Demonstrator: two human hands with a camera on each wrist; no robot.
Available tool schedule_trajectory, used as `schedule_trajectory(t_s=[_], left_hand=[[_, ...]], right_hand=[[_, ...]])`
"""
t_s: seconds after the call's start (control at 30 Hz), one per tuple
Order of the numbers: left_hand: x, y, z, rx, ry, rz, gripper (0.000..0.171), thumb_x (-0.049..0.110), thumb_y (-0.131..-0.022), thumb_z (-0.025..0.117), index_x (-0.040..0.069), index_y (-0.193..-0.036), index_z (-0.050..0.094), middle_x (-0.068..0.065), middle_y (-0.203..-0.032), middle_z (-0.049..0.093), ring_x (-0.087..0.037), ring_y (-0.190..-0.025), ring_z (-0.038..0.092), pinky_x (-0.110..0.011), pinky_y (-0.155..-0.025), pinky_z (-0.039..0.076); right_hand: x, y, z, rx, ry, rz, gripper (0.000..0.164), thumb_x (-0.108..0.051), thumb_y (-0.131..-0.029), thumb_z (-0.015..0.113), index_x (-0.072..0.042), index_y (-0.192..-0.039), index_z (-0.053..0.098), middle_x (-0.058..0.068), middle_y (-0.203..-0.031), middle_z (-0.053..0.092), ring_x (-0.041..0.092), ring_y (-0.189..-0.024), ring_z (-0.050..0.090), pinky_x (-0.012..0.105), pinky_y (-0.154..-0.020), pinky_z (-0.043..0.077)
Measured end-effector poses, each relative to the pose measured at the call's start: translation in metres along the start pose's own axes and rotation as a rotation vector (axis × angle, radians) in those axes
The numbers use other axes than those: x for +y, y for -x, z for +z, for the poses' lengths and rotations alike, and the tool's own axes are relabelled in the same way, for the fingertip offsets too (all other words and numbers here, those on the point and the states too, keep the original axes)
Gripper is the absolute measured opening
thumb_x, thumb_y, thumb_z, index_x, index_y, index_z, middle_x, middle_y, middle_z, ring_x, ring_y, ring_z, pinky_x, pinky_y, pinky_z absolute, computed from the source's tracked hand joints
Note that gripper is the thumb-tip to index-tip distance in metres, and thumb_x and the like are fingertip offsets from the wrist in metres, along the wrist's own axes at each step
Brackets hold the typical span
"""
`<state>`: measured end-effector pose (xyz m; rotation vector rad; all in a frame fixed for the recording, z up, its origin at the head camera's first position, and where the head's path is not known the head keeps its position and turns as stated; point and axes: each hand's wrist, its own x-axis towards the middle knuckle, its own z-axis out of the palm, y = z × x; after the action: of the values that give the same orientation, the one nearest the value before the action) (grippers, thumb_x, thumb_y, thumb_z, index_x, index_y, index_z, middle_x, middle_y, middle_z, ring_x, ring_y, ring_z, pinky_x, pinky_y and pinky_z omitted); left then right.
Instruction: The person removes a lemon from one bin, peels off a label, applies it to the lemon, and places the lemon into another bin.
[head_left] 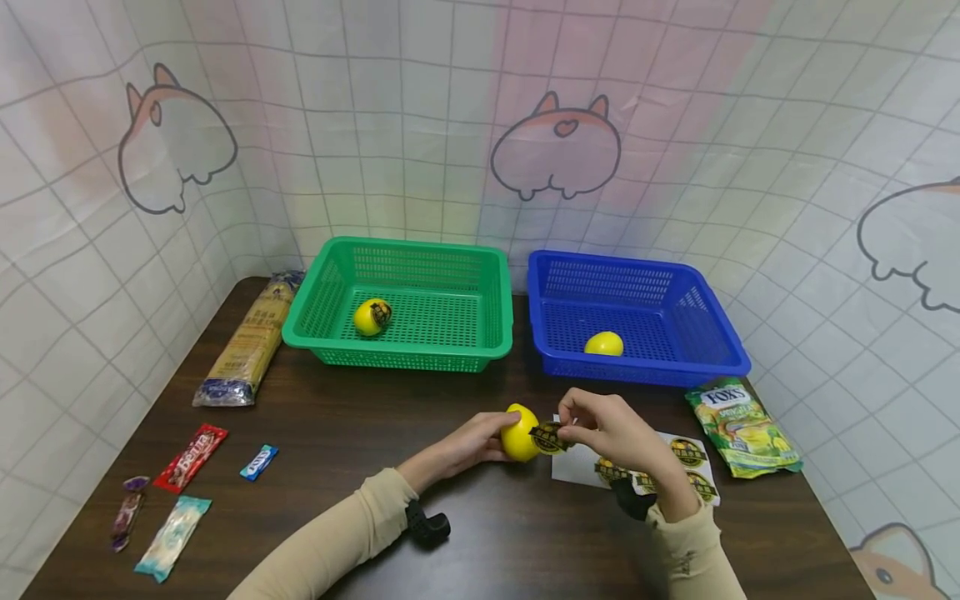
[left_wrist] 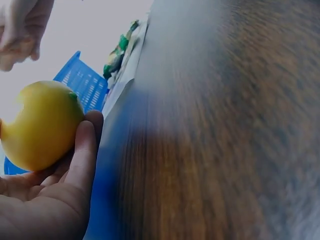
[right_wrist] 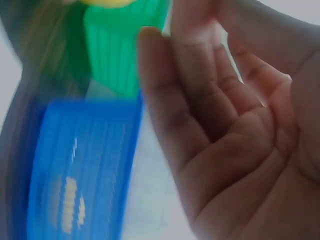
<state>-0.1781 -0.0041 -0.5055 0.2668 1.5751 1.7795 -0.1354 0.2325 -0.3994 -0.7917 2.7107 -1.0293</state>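
Observation:
My left hand [head_left: 474, 442] grips a yellow lemon [head_left: 518, 435] above the dark table, thumb on top. In the left wrist view the lemon [left_wrist: 44, 125] shows a small green stem spot. Just right of it, my right hand [head_left: 617, 429] pinches a black-and-gold sticker [head_left: 551, 437] between thumb and fingertips. The sticker's left edge overlaps the lemon's side in the head view. Under the right hand lies a white sticker sheet [head_left: 581, 468] with several more such stickers; hand and wrist cover part of it.
A green basket [head_left: 401, 360] holds a lemon [head_left: 372, 317] bearing a sticker. Inside the blue basket [head_left: 645, 369] is a plain lemon [head_left: 604, 343]. A FOX'S candy bag [head_left: 744, 427] lies right, a noodle pack [head_left: 251, 342] left. Several wrapped sweets, including a red bar [head_left: 191, 457], lie front left.

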Motion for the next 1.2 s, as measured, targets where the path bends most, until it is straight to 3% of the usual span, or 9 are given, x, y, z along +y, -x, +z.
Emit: schedule_trajectory(t_s=[0.17, 0.37, 0.87, 1.07, 1.2], left_hand=[[0.002, 0.002, 0.003, -0.051, -0.029, -0.010, 0.054, 0.041, -0.104, 0.044, -0.001, -0.137, 0.051, -0.018, -0.129, 0.063, -0.017, -0.106, 0.067, -0.034, -0.096, 0.058], [0.001, 0.005, 0.004, -0.082, -0.011, 0.008, 0.054, 0.039, -0.106, 0.041, -0.003, -0.140, 0.048, -0.020, -0.134, 0.060, -0.020, -0.111, 0.067, -0.036, -0.099, 0.057], [0.000, 0.006, 0.003, -0.047, 0.022, 0.006, 0.060, 0.044, -0.105, 0.040, -0.002, -0.144, 0.044, -0.023, -0.137, 0.058, -0.020, -0.112, 0.066, -0.036, -0.100, 0.056], [0.000, 0.006, 0.001, -0.033, 0.019, 0.003, 0.067, 0.054, -0.104, 0.038, 0.000, -0.142, 0.045, -0.023, -0.135, 0.060, -0.020, -0.109, 0.068, -0.038, -0.101, 0.056], [-0.002, 0.005, -0.001, -0.047, -0.004, 0.016, 0.059, 0.044, -0.103, 0.047, -0.002, -0.140, 0.046, -0.021, -0.133, 0.061, -0.018, -0.108, 0.067, -0.038, -0.101, 0.056]], right_hand=[[-0.006, -0.012, 0.013, 0.006, -0.081, -0.030, 0.011, -0.018, -0.093, 0.070, -0.016, -0.096, 0.060, 0.000, -0.087, 0.068, 0.003, -0.074, 0.061, 0.021, -0.065, 0.052], [-0.004, -0.019, 0.026, 0.022, -0.059, -0.006, 0.011, -0.017, -0.091, 0.072, -0.016, -0.098, 0.063, -0.002, -0.084, 0.068, 0.001, -0.073, 0.060, 0.020, -0.064, 0.052], [0.000, -0.023, 0.038, 0.122, -0.064, 0.126, 0.013, -0.017, -0.087, 0.076, -0.015, -0.095, 0.066, -0.002, -0.079, 0.067, 0.004, -0.066, 0.057, 0.019, -0.057, 0.046], [0.002, -0.024, 0.040, 0.131, -0.077, 0.176, 0.014, -0.017, -0.087, 0.076, -0.011, -0.096, 0.067, 0.002, -0.082, 0.068, 0.007, -0.068, 0.057, 0.019, -0.058, 0.045], [0.003, -0.024, 0.040, 0.122, -0.091, 0.206, 0.015, -0.018, -0.088, 0.075, -0.010, -0.097, 0.067, 0.002, -0.083, 0.068, 0.008, -0.069, 0.057, 0.019, -0.057, 0.045]])
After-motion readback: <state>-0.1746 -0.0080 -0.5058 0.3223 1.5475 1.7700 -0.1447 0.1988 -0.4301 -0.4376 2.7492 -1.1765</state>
